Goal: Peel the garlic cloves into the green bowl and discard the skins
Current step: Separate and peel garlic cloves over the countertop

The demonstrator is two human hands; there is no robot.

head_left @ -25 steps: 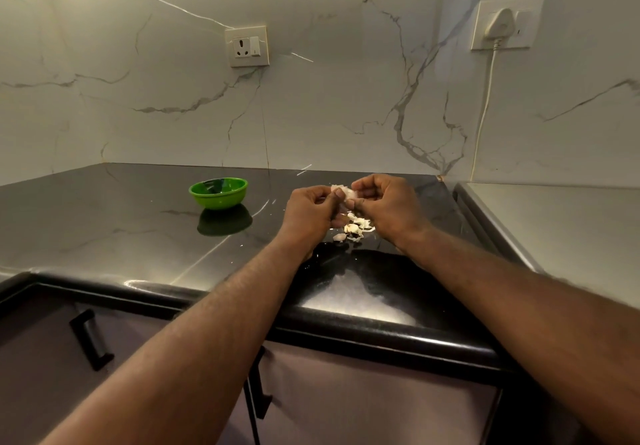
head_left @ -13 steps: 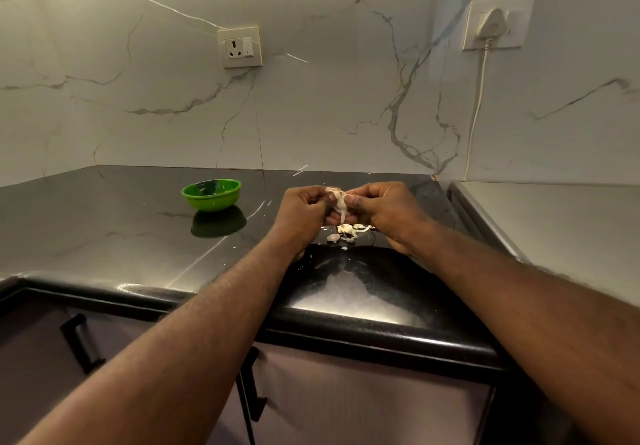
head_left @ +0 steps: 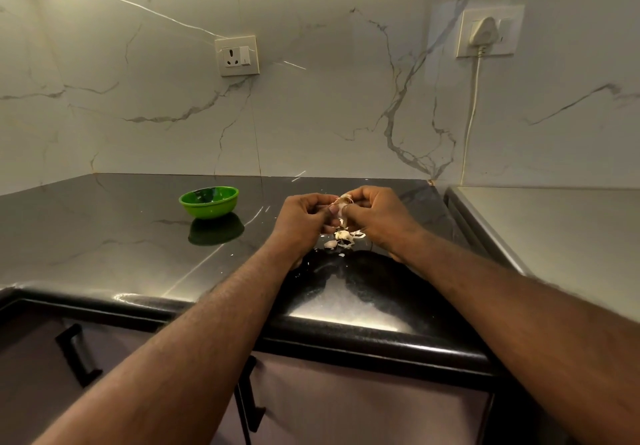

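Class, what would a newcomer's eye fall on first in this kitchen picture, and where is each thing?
The two hands meet mid-counter, the left hand and right hand both pinching a garlic clove above a small pile of skins. To their left, a bright green bowl stands out on the black counter.

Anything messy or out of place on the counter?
Only peeling litter: skins and one loose clove lie on the black counter below the left hand and right hand, which pinch a garlic clove; white flecks are scattered nearer the front edge. The green bowl stands upright, apart.
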